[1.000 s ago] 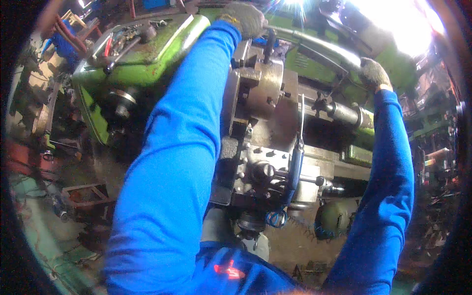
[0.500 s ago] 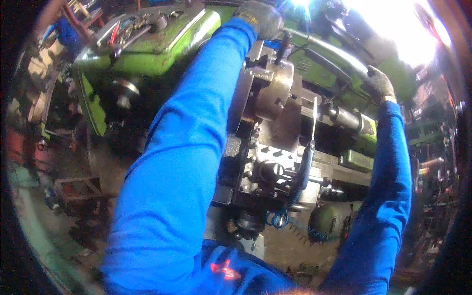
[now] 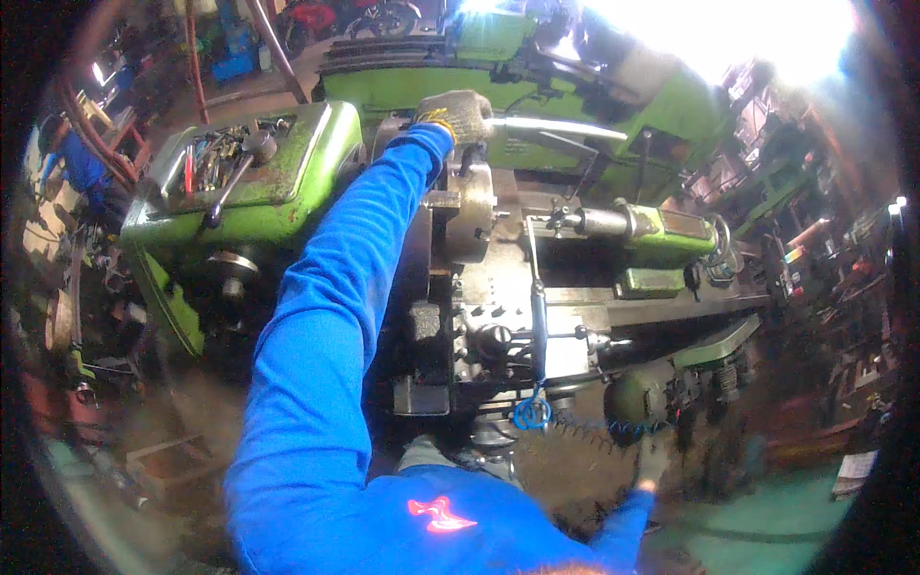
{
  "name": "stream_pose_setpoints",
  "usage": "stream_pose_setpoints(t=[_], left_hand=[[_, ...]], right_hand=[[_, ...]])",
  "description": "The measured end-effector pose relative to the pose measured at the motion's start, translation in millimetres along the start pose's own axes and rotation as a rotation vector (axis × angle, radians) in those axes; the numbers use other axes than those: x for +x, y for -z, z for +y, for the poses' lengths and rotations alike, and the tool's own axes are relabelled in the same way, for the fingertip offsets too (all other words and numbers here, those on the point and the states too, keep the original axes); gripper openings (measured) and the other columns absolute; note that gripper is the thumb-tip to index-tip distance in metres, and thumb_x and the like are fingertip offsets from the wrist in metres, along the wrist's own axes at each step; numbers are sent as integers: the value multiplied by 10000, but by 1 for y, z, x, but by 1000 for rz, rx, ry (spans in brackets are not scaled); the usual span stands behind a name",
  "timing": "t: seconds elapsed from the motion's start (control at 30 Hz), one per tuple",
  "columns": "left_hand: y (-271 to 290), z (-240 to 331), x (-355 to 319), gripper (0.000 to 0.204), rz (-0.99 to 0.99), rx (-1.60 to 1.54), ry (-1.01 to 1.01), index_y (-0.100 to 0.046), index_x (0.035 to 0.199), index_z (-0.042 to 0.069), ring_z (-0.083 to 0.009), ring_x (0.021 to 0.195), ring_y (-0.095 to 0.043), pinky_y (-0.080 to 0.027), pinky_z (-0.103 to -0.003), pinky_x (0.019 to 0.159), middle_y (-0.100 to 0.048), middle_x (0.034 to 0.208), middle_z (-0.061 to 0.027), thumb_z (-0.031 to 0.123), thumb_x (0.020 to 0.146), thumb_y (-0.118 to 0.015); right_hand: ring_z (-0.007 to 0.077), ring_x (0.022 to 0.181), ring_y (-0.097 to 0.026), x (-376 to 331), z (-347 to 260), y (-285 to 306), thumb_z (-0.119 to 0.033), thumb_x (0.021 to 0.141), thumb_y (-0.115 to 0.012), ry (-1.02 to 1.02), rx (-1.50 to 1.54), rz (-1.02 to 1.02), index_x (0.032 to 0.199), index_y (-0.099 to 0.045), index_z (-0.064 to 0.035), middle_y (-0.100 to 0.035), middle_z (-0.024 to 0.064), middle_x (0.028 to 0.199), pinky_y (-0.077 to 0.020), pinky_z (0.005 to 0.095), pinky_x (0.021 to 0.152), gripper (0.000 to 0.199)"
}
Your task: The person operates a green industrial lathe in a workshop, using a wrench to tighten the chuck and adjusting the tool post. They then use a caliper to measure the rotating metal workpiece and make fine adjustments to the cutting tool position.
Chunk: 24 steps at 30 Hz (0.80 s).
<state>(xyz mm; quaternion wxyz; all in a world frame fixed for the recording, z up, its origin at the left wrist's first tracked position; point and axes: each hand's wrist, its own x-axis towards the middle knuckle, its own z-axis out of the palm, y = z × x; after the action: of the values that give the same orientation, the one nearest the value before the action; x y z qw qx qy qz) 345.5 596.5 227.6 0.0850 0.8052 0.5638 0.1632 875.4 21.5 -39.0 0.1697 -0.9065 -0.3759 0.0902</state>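
My left hand [image 3: 455, 117], in a grey knitted glove with a yellow cuff, is closed at the far top of the lathe chuck [image 3: 471, 220]. From it a long shiny metal bar [image 3: 565, 126] extends to the right, its near end hidden in the glove. My right hand [image 3: 654, 460], gloved too, is low at the right, apart from the lathe. Motion blurs its fingers. In front of the chuck is the tool post [image 3: 494, 337] with its lever. Beside it an air blow gun [image 3: 539, 321] with a long thin nozzle lies over the carriage, blue hose [image 3: 533, 412] attached.
The green headstock [image 3: 287, 206] at left carries a tray of loose tools [image 3: 225, 165]. At right stands the tailstock [image 3: 676, 230] with its handwheel [image 3: 719, 240]. Another green machine [image 3: 402, 91] is behind. A coiled hose [image 3: 604, 424] hangs below the carriage.
My right hand has let go of the bar's right end and dropped to the lower right. My left hand stays at the bar's left end. The view has shifted, showing more at right.
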Motion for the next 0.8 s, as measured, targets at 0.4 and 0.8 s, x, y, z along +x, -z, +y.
stream_pose_setpoints(t=[0.4,0.8], left_hand=[[6,72,-208,227,466,-967,180,-706,1107,23,-120,770,-631,-511,-274,654,-682,884,-35,217,992,-688],[-122,-17,-509,195,354,-999,602,-505,1034,109,-182,897,-662,-587,-355,755,-613,954,-51,77,965,-684]], right_hand=[[392,1066,-682,-221,252,-156,-280,979,-586,-172,-160,-534,1285,-691,-86,-715,197,1195,-548,492,909,377],[361,1006,-718,-135,261,-261,-236,962,-595,362,-712,-728,1275,-705,-85,-743,126,1177,-564,487,843,365]])
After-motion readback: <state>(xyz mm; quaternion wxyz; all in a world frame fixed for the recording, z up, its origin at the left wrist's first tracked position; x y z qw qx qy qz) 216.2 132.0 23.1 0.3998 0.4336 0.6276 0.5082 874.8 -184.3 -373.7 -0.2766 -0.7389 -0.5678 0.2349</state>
